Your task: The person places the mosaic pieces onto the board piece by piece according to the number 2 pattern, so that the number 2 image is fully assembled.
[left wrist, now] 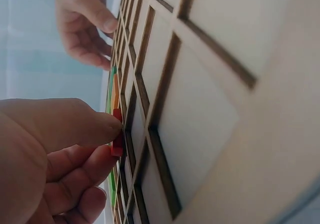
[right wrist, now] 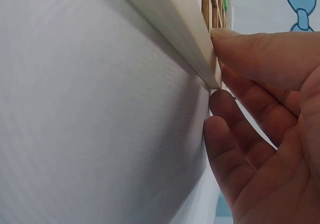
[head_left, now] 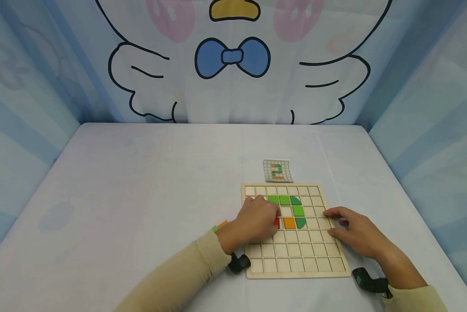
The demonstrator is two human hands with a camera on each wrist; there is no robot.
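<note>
The left hand (head_left: 257, 220) pinched a red piece (left wrist: 117, 132) between thumb and forefinger, its other fingers curled inward; whether the piece lay fully in its cell could not be told. Beneath that hand lay a wooden grid board (head_left: 296, 264), its bare cells running nearer the person and off to the hand's right. Just right of the pinching fingertips sat an orange square (head_left: 290, 223), then a dark green rounded piece (head_left: 300, 223). The right hand (head_left: 356, 229) held its thumb and forefinger apart, their tips touching the board's right edge, while its remaining fingers bent loosely beside the rim.

Beyond the left hand's fingertips, a light green square (head_left: 298, 211) stood above the dark green piece; farther out came another dark green rounded piece (head_left: 295, 200), with two light green squares (head_left: 284, 200) to its left. Past the board, ahead of both hands, a small patterned card (head_left: 277, 170) rested on the white tabletop (head_left: 140, 195). Farthest off hung a curtain (head_left: 233, 95) printed with a blue bow tie (head_left: 232, 57).
</note>
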